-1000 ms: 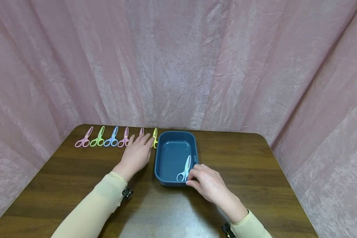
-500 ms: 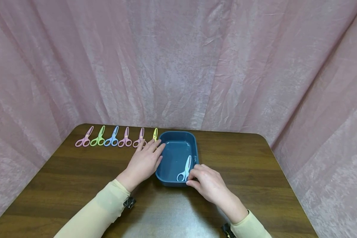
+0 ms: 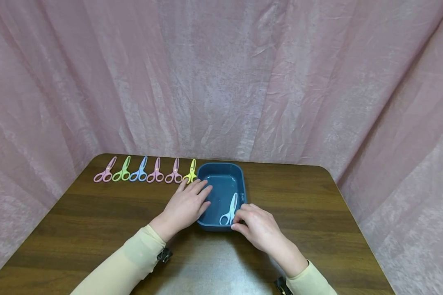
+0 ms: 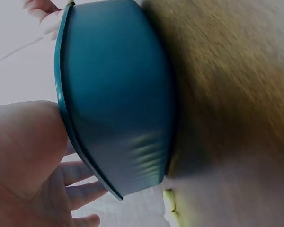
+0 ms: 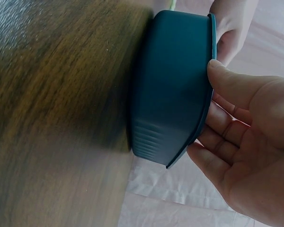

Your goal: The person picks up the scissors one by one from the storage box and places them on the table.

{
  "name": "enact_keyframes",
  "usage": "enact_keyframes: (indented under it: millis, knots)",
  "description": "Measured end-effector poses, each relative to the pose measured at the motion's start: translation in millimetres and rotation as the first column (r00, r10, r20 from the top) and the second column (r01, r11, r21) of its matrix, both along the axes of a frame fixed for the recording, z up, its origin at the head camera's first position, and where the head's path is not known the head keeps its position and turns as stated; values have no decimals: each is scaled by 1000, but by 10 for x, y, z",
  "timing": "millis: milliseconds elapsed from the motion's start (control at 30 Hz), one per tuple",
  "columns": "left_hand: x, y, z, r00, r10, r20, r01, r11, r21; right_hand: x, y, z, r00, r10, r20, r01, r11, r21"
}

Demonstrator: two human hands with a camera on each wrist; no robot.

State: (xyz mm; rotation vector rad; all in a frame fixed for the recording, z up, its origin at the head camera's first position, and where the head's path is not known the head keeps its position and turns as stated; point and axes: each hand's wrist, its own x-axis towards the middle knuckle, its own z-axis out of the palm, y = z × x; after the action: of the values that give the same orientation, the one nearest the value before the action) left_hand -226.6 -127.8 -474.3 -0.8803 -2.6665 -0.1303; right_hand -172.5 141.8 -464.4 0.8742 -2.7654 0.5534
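Observation:
A dark blue plastic box stands at the middle of the table. Inside it, near its right front corner, lie light blue scissors, one handle loop partly hidden by fingers. My right hand holds the box's rim at that corner; in the right wrist view its thumb presses the rim's outside and the fingers curl behind it. Over the left rim is my left hand, fingers spread and fairly straight, holding nothing. Yellow scissors lie just beyond its fingertips.
Left of the box, a row continues with pink scissors, another pink pair, blue scissors, green scissors and a pink pair at the end. A pink curtain hangs behind the table.
My left hand has moved from over the row of scissors rightward and nearer to me, onto the box's left rim, uncovering the right-hand pink and yellow scissors. The right hand stays put.

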Motion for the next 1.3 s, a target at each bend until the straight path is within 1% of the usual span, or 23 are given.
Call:
enact_keyframes:
  millis: [133, 400, 500, 633, 733, 900, 1100, 1200, 1300]
  knots:
    - [0, 43, 4, 999, -24, 36, 24, 1000, -6, -2, 4, -8, 1000, 0, -4, 0, 1000, 1]
    - [-11, 142, 20, 995, -85, 57, 85, 996, -11, -16, 0, -27, 1000, 2, -14, -2, 1000, -8]
    - [-15, 184, 29, 991, -93, 94, 96, 995, -27, -17, -1, -27, 1000, 1, -15, -2, 1000, -6]
    - [-40, 237, 35, 984, -90, 156, 98, 994, -46, -10, 4, -17, 1000, 3, -8, -3, 1000, -4]
    - [-67, 274, 34, 979, -93, 180, 106, 993, -61, -9, 4, -11, 1000, 2, -2, -2, 1000, -3]
    - [-100, 348, 19, 975, -116, 192, 133, 988, -78, -14, 3, -16, 1000, 3, -6, -3, 1000, -5]
    - [-119, 411, -10, 970, -157, 185, 171, 983, -66, -18, 1, -32, 1000, 7, -12, -8, 1000, -13]
    - [-123, 426, -14, 970, -161, 181, 175, 982, -66, -19, 1, -32, 1000, 5, -9, -5, 1000, -13]
    - [-130, 443, -10, 969, -158, 190, 173, 983, -66, -20, 3, -27, 1000, -1, -2, 1, 1000, -13]
